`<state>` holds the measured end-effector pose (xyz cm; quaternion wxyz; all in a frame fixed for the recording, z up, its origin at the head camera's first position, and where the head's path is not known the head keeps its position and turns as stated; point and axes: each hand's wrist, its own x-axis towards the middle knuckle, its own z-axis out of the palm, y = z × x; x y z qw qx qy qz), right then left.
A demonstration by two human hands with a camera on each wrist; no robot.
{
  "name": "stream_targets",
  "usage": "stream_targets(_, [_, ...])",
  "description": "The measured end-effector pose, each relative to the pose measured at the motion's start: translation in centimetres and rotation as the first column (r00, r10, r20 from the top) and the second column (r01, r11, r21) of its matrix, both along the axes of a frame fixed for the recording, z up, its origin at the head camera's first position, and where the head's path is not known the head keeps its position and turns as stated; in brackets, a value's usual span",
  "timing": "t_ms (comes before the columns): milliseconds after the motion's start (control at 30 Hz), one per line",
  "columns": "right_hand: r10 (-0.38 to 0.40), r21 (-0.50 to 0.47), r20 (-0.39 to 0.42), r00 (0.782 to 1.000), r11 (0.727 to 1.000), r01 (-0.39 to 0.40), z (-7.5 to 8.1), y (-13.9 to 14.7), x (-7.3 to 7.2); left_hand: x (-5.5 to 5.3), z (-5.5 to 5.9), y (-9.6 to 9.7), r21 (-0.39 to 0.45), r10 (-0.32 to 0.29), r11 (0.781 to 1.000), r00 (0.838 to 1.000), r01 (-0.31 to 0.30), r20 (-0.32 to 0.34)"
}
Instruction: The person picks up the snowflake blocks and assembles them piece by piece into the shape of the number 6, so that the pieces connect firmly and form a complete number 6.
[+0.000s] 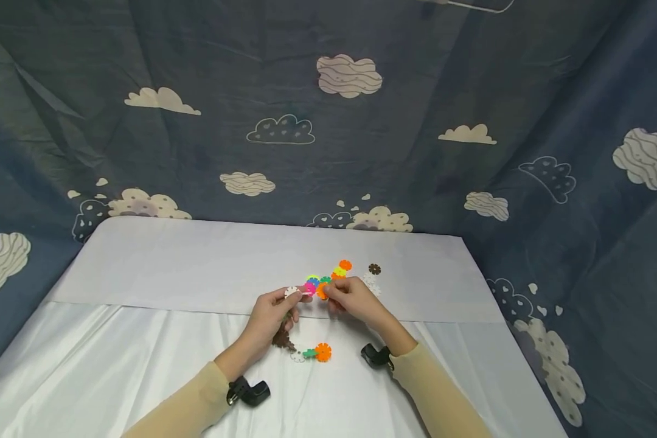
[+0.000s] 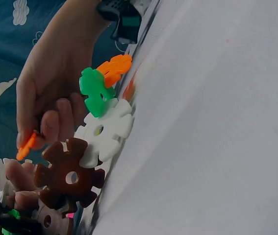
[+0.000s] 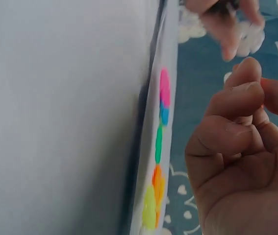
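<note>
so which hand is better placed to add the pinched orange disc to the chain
Likely the right hand: it pinches the orange disc close to the left hand, which is occupied holding the dangling chain.

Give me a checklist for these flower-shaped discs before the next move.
1. Grip of the right hand on the orange flower-shaped plastic disc: ok, pinched.
2. Grip of the left hand on the white flower-shaped plastic disc: ok, held at the fingers.
3. Hanging chain of brown, white, green and orange plastic discs linked: ok in the left wrist view.
4. Two held discs lined up for joining: cannot tell, too small.
5. Spare dark-brown flower-shaped plastic disc clear of both hands: ok, lying beyond the right hand.
</note>
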<state>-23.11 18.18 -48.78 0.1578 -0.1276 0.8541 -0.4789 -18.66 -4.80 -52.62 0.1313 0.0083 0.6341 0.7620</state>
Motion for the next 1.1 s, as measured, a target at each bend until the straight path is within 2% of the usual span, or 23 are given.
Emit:
stream_targets(133, [-0.009, -0.091, 0.027, 1.0, 0.996, 0.012, -0.1, -0.4, 1.1, 0.1, 0.1, 0.1, -0.014, 0.015, 1.0, 1.0, -0.015, 0.003])
stream_targets(333, [-0.009, -0.107, -0.011, 1.0, 0.994, 0.008, -0.5, -1.0, 1.5, 0.2, 0.3, 0.3, -0.014, 0.031, 0.999, 0.999, -0.031, 0.014])
stream_targets(600, [-0.094, -0.167, -0.002, 0.996, 0.982, 0.092, -0.5, -1.8, 1.8, 0.0, 0.1, 0.3, -0.048, 0.042, 0.998, 0.999, -0.043, -0.009])
stream_targets(900, [-0.124, -0.163, -0.035, 0.992, 0.98, 0.117, -0.7, -2.6, 2.5, 0.2, 0.2, 0.2, -0.098, 0.045, 0.994, 0.999, -0.046, -0.007])
stream_targets(1100, [-0.149, -0.223, -0.006, 0.989, 0.964, 0.144, -1.1, -3.4, 3.0, 0.4, 0.1, 0.1, -0.093, 0.036, 0.995, 0.999, -0.037, -0.008])
